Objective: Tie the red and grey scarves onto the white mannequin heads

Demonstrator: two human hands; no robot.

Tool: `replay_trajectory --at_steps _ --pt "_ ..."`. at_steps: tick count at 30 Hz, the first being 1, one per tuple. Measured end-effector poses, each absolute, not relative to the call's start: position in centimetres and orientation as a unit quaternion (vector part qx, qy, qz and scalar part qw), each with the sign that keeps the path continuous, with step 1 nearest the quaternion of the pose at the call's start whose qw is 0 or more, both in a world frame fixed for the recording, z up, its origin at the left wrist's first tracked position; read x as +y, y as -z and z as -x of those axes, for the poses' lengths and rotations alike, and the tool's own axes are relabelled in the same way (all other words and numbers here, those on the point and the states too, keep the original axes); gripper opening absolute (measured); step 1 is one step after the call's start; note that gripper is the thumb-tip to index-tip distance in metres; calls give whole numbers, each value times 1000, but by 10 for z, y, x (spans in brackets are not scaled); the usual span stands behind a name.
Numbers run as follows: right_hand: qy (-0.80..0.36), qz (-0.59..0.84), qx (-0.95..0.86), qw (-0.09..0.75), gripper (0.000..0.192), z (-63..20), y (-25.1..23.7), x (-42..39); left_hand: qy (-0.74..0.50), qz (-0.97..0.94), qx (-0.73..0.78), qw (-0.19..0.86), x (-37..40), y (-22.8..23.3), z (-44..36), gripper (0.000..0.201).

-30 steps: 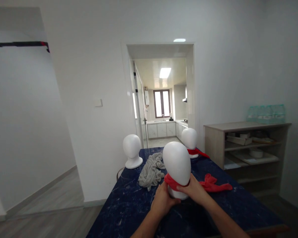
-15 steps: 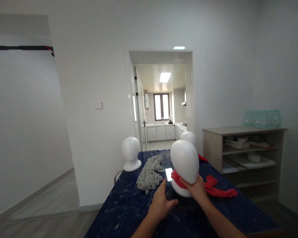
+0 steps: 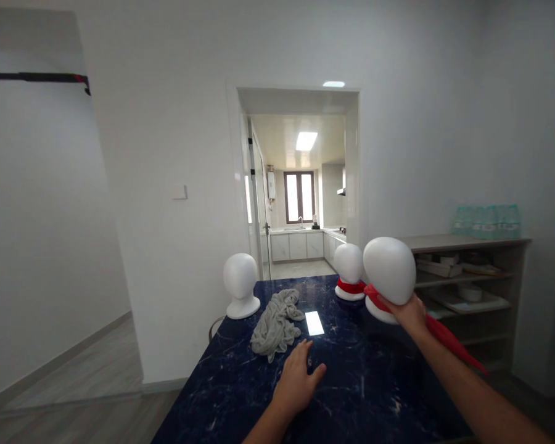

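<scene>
My right hand [image 3: 409,313] is closed around the neck of a white mannequin head [image 3: 389,271], over the red scarf [image 3: 453,342] wrapped there. The scarf's loose end hangs down to the right behind my forearm. The head is held toward the table's right side; whether its base touches the tabletop I cannot tell. Low over the table, my left hand [image 3: 298,379] holds nothing, its thumb apart from the fingers. Beyond it lies a crumpled grey scarf [image 3: 276,325].
On the dark blue marbled table [image 3: 342,382], a bare mannequin head [image 3: 240,280] stands at the far left. Another mannequin head [image 3: 349,265], wearing a red scarf [image 3: 350,287], is at the far right. A bright white rectangle [image 3: 314,323] shows mid-table. A shelf unit [image 3: 472,242] stands to the right.
My right hand has carried the mannequin head and its red scarf to the right and farther away, uncovering the scarfed head behind. My left hand has stayed nearly in place.
</scene>
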State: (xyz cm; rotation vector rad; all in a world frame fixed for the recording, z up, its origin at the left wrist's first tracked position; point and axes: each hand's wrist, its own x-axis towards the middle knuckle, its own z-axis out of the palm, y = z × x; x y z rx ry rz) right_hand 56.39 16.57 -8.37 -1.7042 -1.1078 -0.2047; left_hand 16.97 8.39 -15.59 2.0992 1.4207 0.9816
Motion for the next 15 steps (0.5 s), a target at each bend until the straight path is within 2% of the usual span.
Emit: replay_trajectory --at_steps 7,12,15 --pt "-16 723 -477 500 101 -547 132 191 -346 -756 517 203 85 159 -169 66" --pt "-20 713 -491 499 85 -536 138 203 -339 -761 517 194 86 159 -170 65" --pt "-13 712 -495 498 84 -532 137 209 -334 -764 518 190 87 161 -169 63"
